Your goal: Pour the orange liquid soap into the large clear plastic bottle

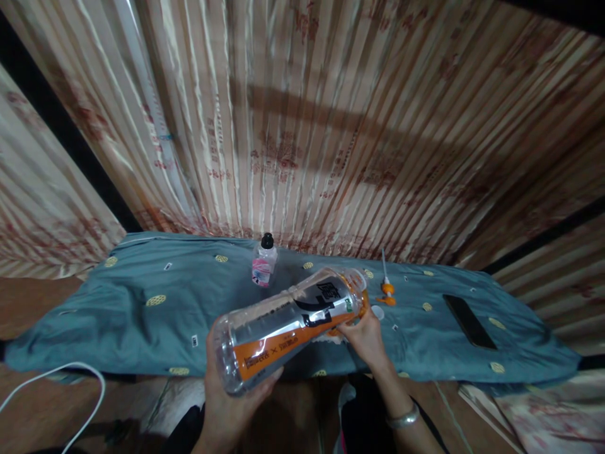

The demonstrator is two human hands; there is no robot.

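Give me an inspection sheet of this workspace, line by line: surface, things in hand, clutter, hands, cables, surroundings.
Surface: blue-green patterned cloth spread over a low surface.
Things in hand: large clear plastic bottle with an orange label, held tilted, base toward the camera, neck away.
Clutter: small bottle with black cap standing upright; orange pump nozzle with a white tube lying on the cloth; dark phone lying flat at right.
Hands: left hand grips the bottle's base; right hand is at its neck, a bangle on the wrist.
Cables: white cable looping at lower left.
Surroundings: striped patterned curtains behind.
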